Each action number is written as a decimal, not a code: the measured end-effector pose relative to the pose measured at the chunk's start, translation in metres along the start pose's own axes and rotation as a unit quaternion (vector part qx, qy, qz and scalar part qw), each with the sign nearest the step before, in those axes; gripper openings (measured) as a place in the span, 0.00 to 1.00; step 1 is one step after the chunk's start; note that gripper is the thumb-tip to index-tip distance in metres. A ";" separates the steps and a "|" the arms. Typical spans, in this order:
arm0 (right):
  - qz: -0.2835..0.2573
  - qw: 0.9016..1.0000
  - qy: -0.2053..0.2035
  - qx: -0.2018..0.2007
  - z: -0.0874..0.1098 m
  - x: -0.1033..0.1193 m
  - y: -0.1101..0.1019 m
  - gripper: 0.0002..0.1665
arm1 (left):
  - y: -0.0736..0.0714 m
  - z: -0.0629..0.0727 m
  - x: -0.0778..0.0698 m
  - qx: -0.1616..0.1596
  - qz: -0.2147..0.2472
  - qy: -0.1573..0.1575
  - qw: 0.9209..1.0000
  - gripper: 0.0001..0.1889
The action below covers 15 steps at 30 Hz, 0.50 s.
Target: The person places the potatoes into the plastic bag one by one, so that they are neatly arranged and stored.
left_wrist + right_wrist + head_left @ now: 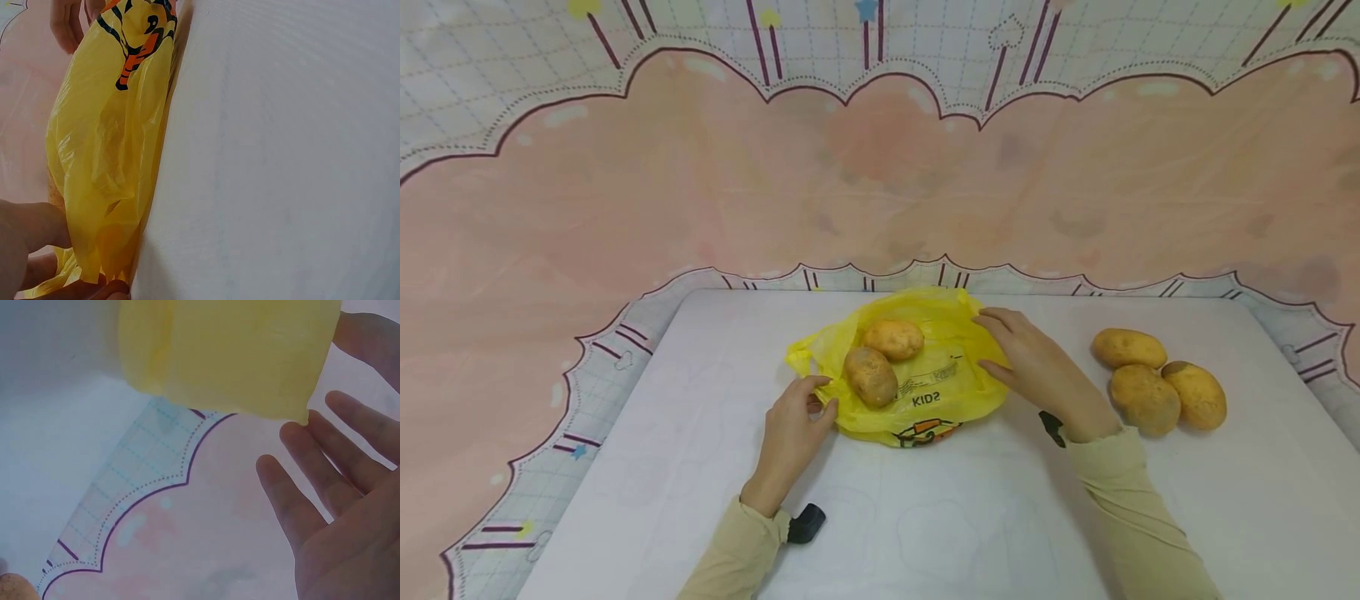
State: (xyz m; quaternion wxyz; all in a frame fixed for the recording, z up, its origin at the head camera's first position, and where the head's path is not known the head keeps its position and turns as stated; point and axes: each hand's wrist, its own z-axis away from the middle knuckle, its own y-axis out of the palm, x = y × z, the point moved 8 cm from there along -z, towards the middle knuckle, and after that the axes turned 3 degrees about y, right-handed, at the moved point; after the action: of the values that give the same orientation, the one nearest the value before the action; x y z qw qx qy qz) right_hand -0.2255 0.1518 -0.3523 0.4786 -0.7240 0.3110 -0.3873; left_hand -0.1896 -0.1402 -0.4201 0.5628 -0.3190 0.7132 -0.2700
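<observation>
A yellow plastic bag with printed letters and a tiger-striped drawing lies spread in the middle of the white table. On its inside rest two potatoes, one farther back and a browner one nearer. My left hand pinches the bag's left edge between thumb and fingers; the left wrist view shows the plastic bunched there. At the opposite side, my right hand touches the bag's rim with extended, spread fingers. Their tips meet the yellow edge in the right wrist view, where the palm faces the camera.
Three more potatoes sit close together to the right of my right hand: one at the back, one in front and one at the right. A patterned pink cloth hangs behind the white table.
</observation>
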 end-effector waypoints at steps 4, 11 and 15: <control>0.002 1.000 0.002 0.000 0.005 -0.004 -0.002 0.36 | -0.001 0.000 -0.001 0.001 0.001 0.000 1.000 0.19; 0.006 1.000 0.014 -0.008 0.014 -0.009 -0.006 0.35 | -0.001 0.000 -0.002 0.003 0.002 0.002 1.000 0.19; 0.002 1.000 0.014 -0.015 0.019 -0.013 -0.009 0.35 | -0.001 0.000 -0.001 0.006 0.004 -0.005 1.000 0.19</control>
State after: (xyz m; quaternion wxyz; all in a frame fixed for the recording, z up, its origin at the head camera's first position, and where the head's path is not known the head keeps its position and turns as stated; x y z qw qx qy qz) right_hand -0.2151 0.1738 -0.3521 0.4640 -0.7251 0.3249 -0.3917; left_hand -0.1898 -0.1395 -0.4188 0.5690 -0.3143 0.7100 -0.2708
